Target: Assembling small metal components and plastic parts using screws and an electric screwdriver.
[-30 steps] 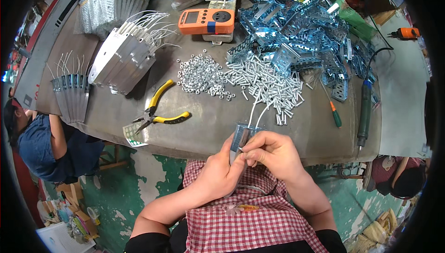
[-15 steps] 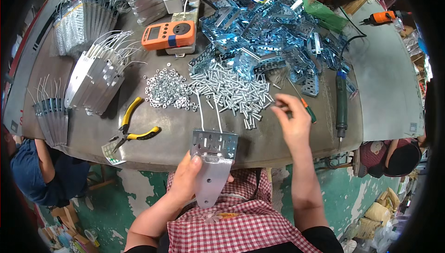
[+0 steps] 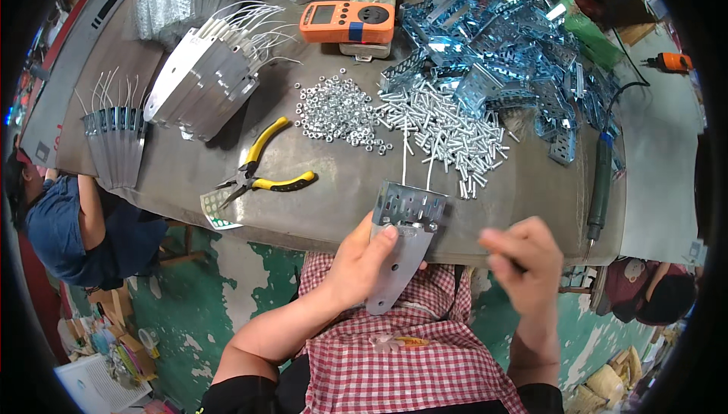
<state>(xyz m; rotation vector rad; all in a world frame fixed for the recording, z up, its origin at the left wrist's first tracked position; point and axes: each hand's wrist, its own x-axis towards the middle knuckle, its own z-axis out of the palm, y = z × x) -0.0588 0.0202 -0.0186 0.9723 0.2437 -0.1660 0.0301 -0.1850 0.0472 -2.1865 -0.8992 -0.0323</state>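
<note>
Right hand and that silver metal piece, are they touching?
Apart. The head view shows tabletop between the right hand and the metal piece.

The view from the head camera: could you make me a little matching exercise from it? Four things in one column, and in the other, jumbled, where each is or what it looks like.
Things
1. pliers
2. meter
3. nuts
4. metal plate

Places and looks
A. in the grip of the left hand
B. silver, heaped just left of the screws
C. yellow and black handles, spread apart
D. orange casing with a small screen

Right pairs: 1-C, 2-D, 3-B, 4-A
</note>
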